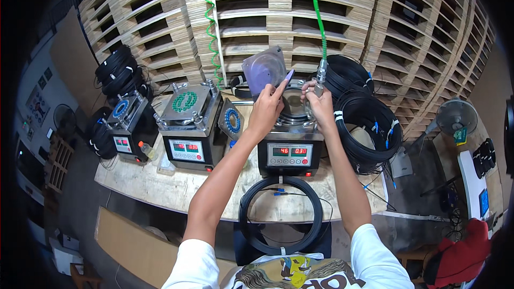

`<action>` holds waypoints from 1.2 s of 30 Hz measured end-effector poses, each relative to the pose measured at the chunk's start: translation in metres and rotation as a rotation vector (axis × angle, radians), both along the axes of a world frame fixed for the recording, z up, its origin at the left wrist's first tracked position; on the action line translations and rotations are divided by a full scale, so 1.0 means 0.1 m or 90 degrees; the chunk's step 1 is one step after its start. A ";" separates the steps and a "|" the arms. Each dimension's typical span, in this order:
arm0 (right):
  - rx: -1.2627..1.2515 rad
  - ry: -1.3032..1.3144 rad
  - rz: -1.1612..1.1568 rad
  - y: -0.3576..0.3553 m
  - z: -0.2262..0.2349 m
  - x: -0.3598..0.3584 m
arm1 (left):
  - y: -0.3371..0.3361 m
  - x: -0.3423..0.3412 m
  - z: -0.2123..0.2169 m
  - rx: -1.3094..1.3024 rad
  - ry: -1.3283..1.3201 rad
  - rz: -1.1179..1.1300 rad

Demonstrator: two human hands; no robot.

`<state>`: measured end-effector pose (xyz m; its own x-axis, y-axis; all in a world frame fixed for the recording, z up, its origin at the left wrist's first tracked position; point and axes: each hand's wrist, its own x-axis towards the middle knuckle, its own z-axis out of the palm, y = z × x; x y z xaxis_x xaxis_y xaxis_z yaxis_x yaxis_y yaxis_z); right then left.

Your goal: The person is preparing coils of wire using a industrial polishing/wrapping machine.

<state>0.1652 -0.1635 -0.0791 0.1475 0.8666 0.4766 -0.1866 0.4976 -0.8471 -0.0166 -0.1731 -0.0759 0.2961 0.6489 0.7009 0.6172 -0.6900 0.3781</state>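
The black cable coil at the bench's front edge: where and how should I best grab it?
I'd take the coil by its near arc, coming from your own side, grip curled around the rim into the open middle. It's a thick ring, and that arc appears to overhang the bench, likely leaving finger room underneath. Avoid the blue connectors inside.

Over the machine (290, 154), the right-hand fingers (311, 96) hide part of the metal tool (322, 72) from me; behind the machine, my view's top edge cuts the green hose (316, 0); far left of the machine, a wall poster (40, 108) is too small to read.
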 end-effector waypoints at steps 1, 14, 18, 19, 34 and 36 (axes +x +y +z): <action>-0.025 -0.051 0.015 -0.03 0.02 0.09 | 0.00 0.00 0.00 -0.001 -0.002 0.000; -0.051 -0.085 0.055 -0.33 0.68 0.55 | 0.25 -0.02 0.07 -0.067 0.278 -0.162; -0.094 -0.110 0.072 -0.32 0.83 0.70 | 0.48 -0.07 -0.01 -0.170 0.292 -0.257; -0.091 -0.109 0.070 -0.34 0.87 0.73 | 0.49 -0.05 -0.01 -0.167 0.293 -0.257; -0.150 -0.289 0.418 -0.23 0.83 0.21 | 0.03 0.02 0.93 -0.521 -0.435 -0.513; -0.124 -0.323 0.389 -0.16 0.78 0.04 | 0.02 -0.09 1.20 -0.487 -0.333 -0.479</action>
